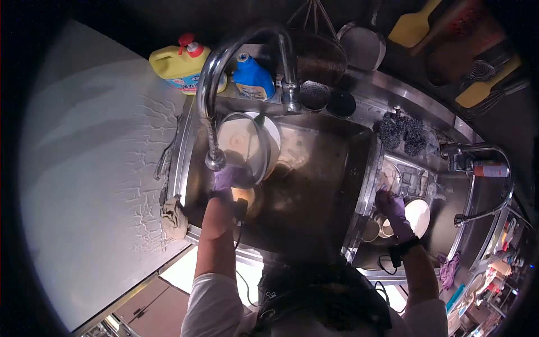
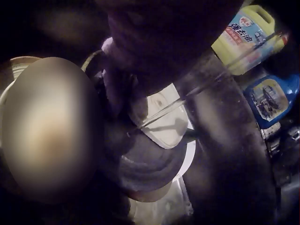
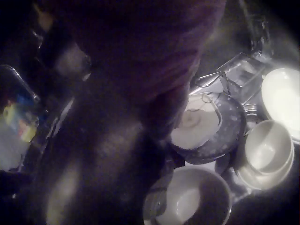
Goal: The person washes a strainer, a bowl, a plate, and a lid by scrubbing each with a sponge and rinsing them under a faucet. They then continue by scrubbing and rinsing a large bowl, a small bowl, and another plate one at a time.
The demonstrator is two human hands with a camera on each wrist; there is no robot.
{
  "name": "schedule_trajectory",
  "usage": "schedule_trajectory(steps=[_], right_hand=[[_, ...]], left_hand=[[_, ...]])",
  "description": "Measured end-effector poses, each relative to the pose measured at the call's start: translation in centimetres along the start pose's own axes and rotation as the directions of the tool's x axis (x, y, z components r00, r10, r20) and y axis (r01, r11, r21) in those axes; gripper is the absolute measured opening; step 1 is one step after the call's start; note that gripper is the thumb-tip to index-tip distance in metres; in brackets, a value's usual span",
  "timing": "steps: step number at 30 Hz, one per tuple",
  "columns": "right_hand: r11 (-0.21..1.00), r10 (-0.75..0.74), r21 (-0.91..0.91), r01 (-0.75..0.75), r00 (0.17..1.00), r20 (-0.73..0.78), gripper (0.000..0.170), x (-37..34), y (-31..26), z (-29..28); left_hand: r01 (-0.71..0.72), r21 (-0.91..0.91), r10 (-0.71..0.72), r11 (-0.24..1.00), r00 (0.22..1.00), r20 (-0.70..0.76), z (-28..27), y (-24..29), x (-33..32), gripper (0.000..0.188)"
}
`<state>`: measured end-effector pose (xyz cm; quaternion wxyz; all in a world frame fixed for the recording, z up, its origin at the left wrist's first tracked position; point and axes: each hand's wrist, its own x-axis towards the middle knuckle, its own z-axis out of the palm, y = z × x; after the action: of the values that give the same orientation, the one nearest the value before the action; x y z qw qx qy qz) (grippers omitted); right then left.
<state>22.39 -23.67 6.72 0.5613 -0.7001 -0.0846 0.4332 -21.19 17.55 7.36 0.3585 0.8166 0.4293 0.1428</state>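
Note:
Both hands wear purple gloves. In the head view my left hand [image 1: 223,178] grips the lower left edge of a round plate [image 1: 238,140], tilted up in the large sink beneath the tap. A white plate [image 1: 273,135] shows behind it, and a yellowish round dish [image 1: 244,196] lies below the hand. My right hand [image 1: 394,210] reaches into the smaller sink and holds the edge of another round plate [image 3: 229,126], half in shadow. Its fingertips are hidden in the right wrist view. White bowls [image 3: 268,149] and a larger bowl [image 3: 213,194] stand close by.
The tall tap [image 1: 215,160] hangs right above the left hand. A yellow bottle [image 1: 179,67] and a blue bottle [image 1: 252,78] stand behind the large sink. A metal divider [image 1: 365,185] separates the two sinks. A second tap [image 1: 508,168] curves over at the right.

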Motion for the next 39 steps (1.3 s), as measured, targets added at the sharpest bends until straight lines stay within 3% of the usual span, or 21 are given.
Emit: schedule_trajectory(steps=[3,5,8,10,11,15,17,18,19,21,25,27,29,31,32,33,34,35,36,38,39], right_hand=[[1.0,-0.016,-0.018,0.017,0.997,0.07,0.026,0.2,0.9,-0.8],[0.96,0.125,0.221,-0.17,0.971,0.202,0.024,-0.8,-1.6,0.3],[0.981,0.177,0.076,-0.176,0.984,-0.011,0.025,-1.8,-4.7,2.0],[0.866,-0.261,-0.436,0.245,0.965,0.024,0.026,-1.2,-3.6,0.8],[0.647,-0.446,-0.64,0.414,0.887,0.122,0.026,-1.1,-3.2,0.2],[0.708,-0.522,-0.52,0.477,0.85,0.068,0.024,-3.8,-7.9,3.2],[0.789,-0.458,-0.427,0.441,0.886,0.069,0.024,-3.7,-8.1,2.8],[0.844,-0.412,-0.344,0.411,0.908,0.073,0.023,-4.1,-8.9,3.1],[0.891,-0.366,-0.257,0.375,0.927,0.082,0.023,-5.0,-10.4,3.8],[0.927,-0.313,-0.188,0.324,0.946,0.087,0.02,-6.7,-13.2,5.1],[0.961,-0.276,0.08,0.265,0.93,0.243,0.032,-8.2,-14.1,5.5],[0.914,-0.186,0.404,0.032,0.919,0.347,0.039,-10.3,-16.1,7.5],[0.562,-0.084,0.738,-0.374,0.862,0.501,0.043,-11.9,-18.0,9.1],[0.765,-0.147,0.602,-0.23,0.847,0.511,0.045,-11.0,-16.4,8.9],[0.816,-0.175,0.547,-0.188,0.821,0.543,0.045,-10.9,-16.4,9.6],[0.86,-0.198,0.49,-0.14,0.795,0.574,0.044,-10.7,-16.3,10.3],[0.965,-0.187,0.258,0.054,0.831,0.524,0.044,-10.4,-15.9,11.0],[0.982,-0.177,0.165,0.09,0.738,0.652,0.038,-8.6,-14.9,11.4],[0.977,-0.207,0.116,0.178,0.678,0.705,0.036,-8.5,-15.4,12.4],[0.913,-0.324,0.084,0.399,0.584,0.744,0.033,-10.2,-18.0,16.5],[0.467,-0.643,-0.117,0.877,0.427,0.636,0.035,-10.4,-19.4,19.8]], left_hand=[[0.101,-0.054,-0.099,0.993,0.994,0.042,1.1,-3.4,-0.5,0.016],[0.277,-0.228,-0.261,0.933,0.96,0.101,1.7,-6.6,-0.8,0.017],[0.606,-0.559,-0.564,0.567,0.78,0.273,0.5,-3.4,-2.0,0.018],[0.701,-0.574,-0.684,0.423,0.662,0.305,-1.8,4.6,-2.8,0.024],[0.694,-0.552,-0.671,0.463,0.681,0.294,-2.4,5.6,-3.1,0.024],[0.583,-0.51,-0.575,0.632,0.795,0.196,-4.8,10.7,-4.2,0.025],[0.55,-0.434,-0.547,0.713,0.824,0.147,-6.0,12.9,-4.0,0.025],[0.417,-0.566,-0.454,0.711,0.887,0.083,-5.0,9.4,-3.7,0.025],[0.436,-0.425,-0.457,0.794,0.887,0.055,-6.8,12.6,-4.1,0.022],[0.252,-0.467,-0.332,0.848,0.938,-0.097,-8.5,16.6,-4.8,0.026],[-0.012,0.128,0.054,0.992,0.944,-0.326,-9.1,17.9,-5.5,0.024],[-0.072,0.429,0.247,0.901,0.896,-0.369,-7.9,17.0,-5.6,0.025],[-0.224,0.478,0.387,0.849,0.881,-0.274,-7.3,18.1,-5.6,0.02],[-0.234,0.502,0.338,0.833,0.933,-0.127,-6.5,21.3,-7.2,0.014],[-0.18,0.256,0.233,0.95,0.953,-0.193,-5.3,21.3,-7.4,0.016],[-0.245,0.374,0.322,0.894,0.934,-0.157,-4.7,21.0,-7.6,0.018],[-0.305,0.483,0.404,0.821,0.908,-0.112,-5.1,23.1,-8.1,0.019],[-0.358,0.582,0.476,0.73,0.878,-0.057,-5.3,25.2,-8.6,0.021],[-0.327,0.514,0.43,0.793,0.898,-0.094,-5.4,27.0,-8.9,0.024],[-0.347,0.357,0.416,0.867,0.899,-0.136,-4.8,28.8,-8.7,0.024],[-0.357,0.272,0.407,0.893,0.9,-0.155,-4.4,29.3,-8.4,0.025]])
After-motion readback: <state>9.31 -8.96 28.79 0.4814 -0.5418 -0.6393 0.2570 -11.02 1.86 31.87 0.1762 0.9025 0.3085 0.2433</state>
